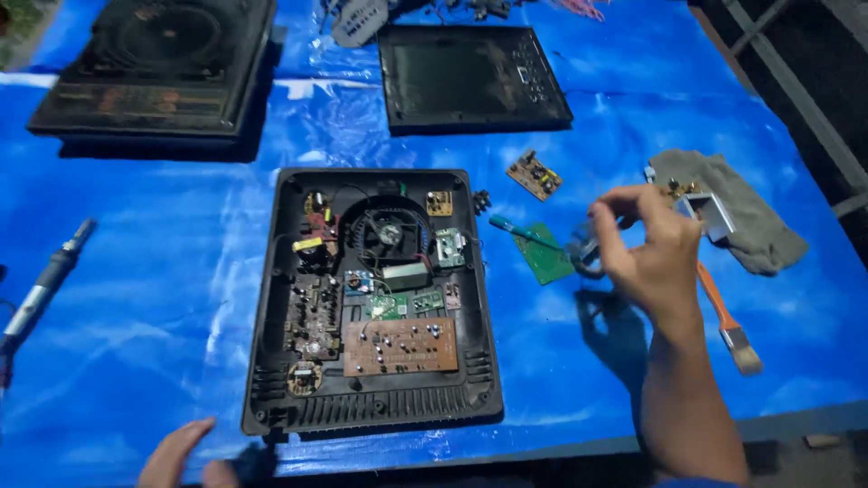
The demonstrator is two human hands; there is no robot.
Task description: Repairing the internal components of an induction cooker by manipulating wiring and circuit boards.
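Far left of the frame: a soldering iron [41, 289] lies slantwise on the blue-sheeted surface [136, 271]. Upper left: a closed black cooker unit [154, 68]. Lower left edge: the left hand [176, 456] rests by the near corner of the opened casing [271, 298]; its fingers look loosely spread and hold nothing that can be seen.

Centre: the opened casing lies flat, showing a round fan [389, 235], small green boards and a brown circuit board [400, 345] near its front edge. Above it, top centre, lies a dark glass top panel [470, 77].

Right of centre: a teal-handled screwdriver [520, 231] lies across a loose green board [544, 258]; a small brown board [533, 174] sits above. The right hand [646, 253] hovers here, fingers pinched together near a small dark part [583, 253]; whether they actually grip it cannot be told.

Far right: an orange-handled brush [728, 316], a metal bracket [710, 212], a grey cloth [750, 208].

Judged step: the unit is open, with small parts being sorted beside it. No package, label or sign is legible.
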